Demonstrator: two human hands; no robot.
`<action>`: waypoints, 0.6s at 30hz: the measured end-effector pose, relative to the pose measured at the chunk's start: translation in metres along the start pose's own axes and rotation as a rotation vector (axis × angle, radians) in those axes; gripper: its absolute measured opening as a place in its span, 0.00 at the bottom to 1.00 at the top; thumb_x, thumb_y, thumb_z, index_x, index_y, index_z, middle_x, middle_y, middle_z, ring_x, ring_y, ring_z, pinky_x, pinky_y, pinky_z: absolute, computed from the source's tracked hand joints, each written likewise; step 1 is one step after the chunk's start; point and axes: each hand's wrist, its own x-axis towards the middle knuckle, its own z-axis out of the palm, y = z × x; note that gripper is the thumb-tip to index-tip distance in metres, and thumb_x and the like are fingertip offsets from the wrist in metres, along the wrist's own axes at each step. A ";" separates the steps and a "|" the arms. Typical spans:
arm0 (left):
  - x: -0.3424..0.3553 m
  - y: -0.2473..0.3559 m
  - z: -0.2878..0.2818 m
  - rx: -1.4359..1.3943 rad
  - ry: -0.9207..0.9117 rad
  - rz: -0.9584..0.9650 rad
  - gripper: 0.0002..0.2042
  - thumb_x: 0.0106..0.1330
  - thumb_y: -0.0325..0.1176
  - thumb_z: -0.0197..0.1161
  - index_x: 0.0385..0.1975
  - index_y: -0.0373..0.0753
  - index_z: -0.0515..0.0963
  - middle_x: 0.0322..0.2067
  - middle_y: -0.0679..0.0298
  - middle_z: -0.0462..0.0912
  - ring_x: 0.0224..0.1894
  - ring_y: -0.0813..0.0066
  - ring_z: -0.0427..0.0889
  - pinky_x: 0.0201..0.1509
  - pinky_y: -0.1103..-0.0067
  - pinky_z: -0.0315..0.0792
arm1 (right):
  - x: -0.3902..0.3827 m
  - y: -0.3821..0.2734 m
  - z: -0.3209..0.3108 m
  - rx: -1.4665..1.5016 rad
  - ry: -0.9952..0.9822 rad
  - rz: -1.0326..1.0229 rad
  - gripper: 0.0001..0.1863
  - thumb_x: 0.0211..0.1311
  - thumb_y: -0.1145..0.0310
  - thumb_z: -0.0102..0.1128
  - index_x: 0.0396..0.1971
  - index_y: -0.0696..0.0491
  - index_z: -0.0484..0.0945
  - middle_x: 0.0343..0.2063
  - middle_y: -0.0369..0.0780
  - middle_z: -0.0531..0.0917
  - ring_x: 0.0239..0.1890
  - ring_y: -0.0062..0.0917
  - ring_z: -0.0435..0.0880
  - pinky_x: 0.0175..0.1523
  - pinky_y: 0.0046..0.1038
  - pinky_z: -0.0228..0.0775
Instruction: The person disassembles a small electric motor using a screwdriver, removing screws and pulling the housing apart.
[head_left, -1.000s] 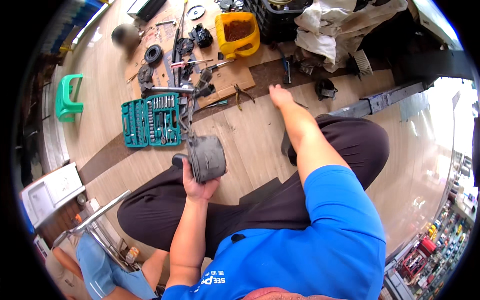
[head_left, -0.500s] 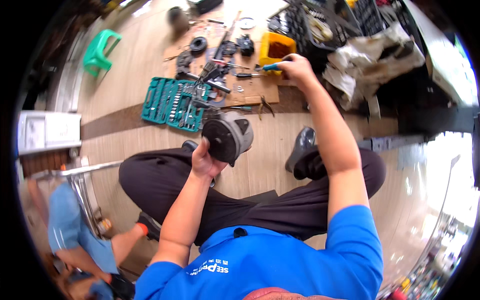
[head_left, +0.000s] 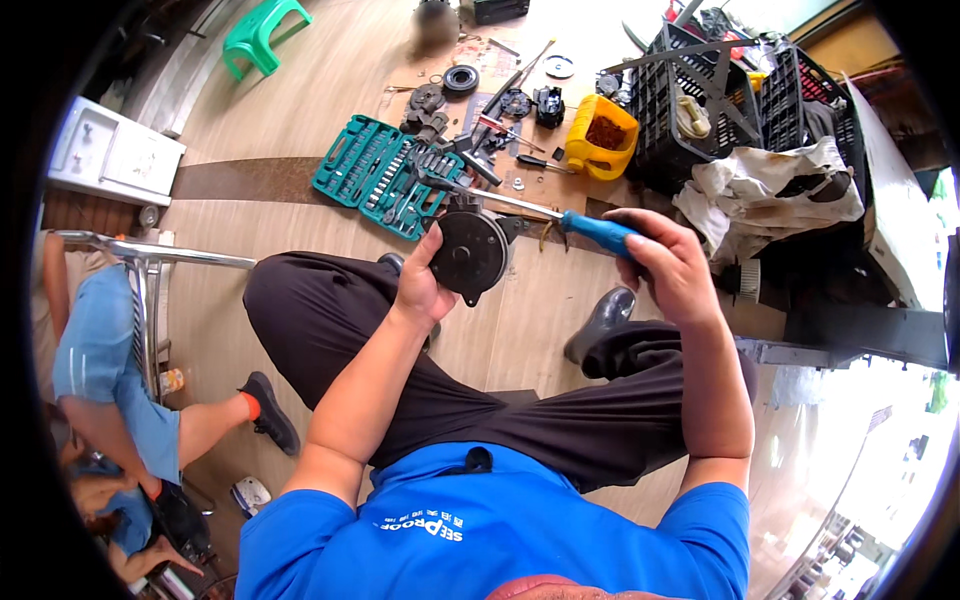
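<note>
My left hand (head_left: 424, 278) is closed around the edge of a round, black-faced machine part (head_left: 468, 258), held above the floor between my knees. Its flat disc side faces up, and some fingers are hidden beneath it. In my right hand (head_left: 672, 262) is a screwdriver (head_left: 596, 232), gripped by its blue handle. The long metal shaft points left, passing over the far edge of the part. Whether the tip touches anything I cannot tell. Beyond the part lies an open green socket set (head_left: 385, 178) with several sockets and tools.
Loose parts and tools lie on a cardboard sheet (head_left: 548, 188) ahead, beside a cut yellow container (head_left: 602, 138). Black crates (head_left: 690, 110) and a dirty white cloth (head_left: 770, 190) stand at right. A green stool (head_left: 262, 38) is far left; another person's leg (head_left: 215, 415) is at left.
My right hand has drawn the screwdriver back from beside the yellow container toward the part. The part has turned, so its round black face shows more fully.
</note>
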 end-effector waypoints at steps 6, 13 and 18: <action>0.007 0.001 0.000 0.017 0.012 0.009 0.24 0.72 0.48 0.61 0.61 0.39 0.72 0.53 0.57 0.83 0.54 0.61 0.83 0.60 0.62 0.77 | -0.001 -0.027 -0.022 -0.257 0.055 0.057 0.14 0.71 0.70 0.54 0.51 0.60 0.80 0.24 0.30 0.77 0.22 0.09 0.70 0.27 0.14 0.61; 0.011 -0.009 -0.005 0.006 0.061 0.066 0.23 0.72 0.42 0.62 0.64 0.43 0.68 0.55 0.58 0.81 0.55 0.62 0.83 0.60 0.64 0.78 | -0.001 -0.035 -0.027 -0.370 0.061 0.024 0.13 0.70 0.71 0.55 0.49 0.59 0.81 0.22 0.29 0.75 0.22 0.08 0.70 0.27 0.14 0.62; 0.012 -0.010 -0.006 0.060 0.071 0.097 0.23 0.72 0.40 0.62 0.63 0.42 0.68 0.54 0.59 0.81 0.55 0.63 0.83 0.60 0.65 0.78 | 0.001 -0.029 -0.026 -0.434 0.066 -0.023 0.13 0.68 0.74 0.56 0.49 0.59 0.81 0.24 0.29 0.76 0.25 0.08 0.70 0.30 0.14 0.62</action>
